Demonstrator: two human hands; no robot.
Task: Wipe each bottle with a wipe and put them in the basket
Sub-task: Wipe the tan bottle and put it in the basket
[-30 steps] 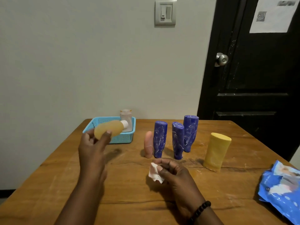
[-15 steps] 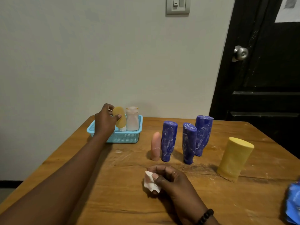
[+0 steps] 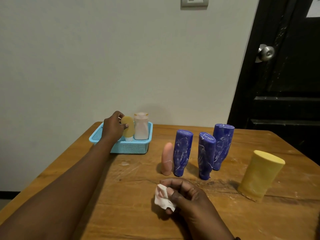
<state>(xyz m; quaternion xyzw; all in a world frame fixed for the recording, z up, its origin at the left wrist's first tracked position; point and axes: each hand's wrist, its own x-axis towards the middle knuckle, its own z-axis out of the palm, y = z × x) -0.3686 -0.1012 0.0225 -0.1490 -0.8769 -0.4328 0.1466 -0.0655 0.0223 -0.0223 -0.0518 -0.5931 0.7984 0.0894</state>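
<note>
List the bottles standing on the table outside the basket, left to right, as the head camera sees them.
Pink bottle → first blue bottle → second blue bottle → third blue bottle, set a little farther back → large yellow bottle, tilted in this view.

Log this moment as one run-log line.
left hand: holds small yellow bottle in basket | right hand: pinches wipe | table: five bottles unwiped
</note>
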